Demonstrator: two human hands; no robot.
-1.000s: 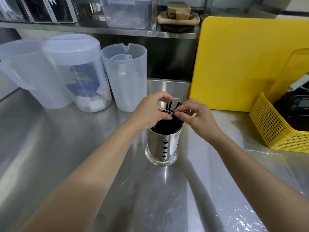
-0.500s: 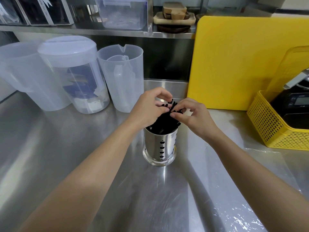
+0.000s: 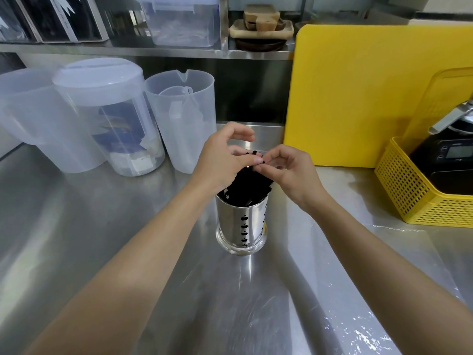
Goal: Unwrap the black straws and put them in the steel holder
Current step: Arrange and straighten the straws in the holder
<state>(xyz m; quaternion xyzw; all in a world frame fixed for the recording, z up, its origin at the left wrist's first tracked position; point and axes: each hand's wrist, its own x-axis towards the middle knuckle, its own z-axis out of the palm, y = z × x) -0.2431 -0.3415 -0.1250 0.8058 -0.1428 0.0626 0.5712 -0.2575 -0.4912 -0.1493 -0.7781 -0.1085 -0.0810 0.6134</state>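
- A stainless steel counter fills the view, with a steel shelf running along the back wall above it; the steel holder stands upright near the middle of the counter and serves as the landmark here.
- Far left of the holder and behind it stand three translucent plastic jugs; the middle one has a lid and some blue and white contents, the one nearest the holder is open-topped.
- On the shelf above and left of the holder sits a clear plastic box; above and just right of the holder's line, wooden trays are stacked.
- The left hand comes in from the lower left and hovers over the holder's rim, thumb and fingertips pinched on the tops of the black straws, the index finger arched above.
- The black straws stand bunched inside the holder, their upper ends leaning away from the camera and rising above its rim.
- The holder has a column of small cut-out holes down its front and a wider base ring on the counter.
- The right hand meets the left directly above the holder, thumb and forefinger closed on the straw tips; the other fingers are curled loosely.
- Behind and right of the holder, a yellow cutting board leans upright.
- Far right of the holder, a yellow perforated basket holds a black device.
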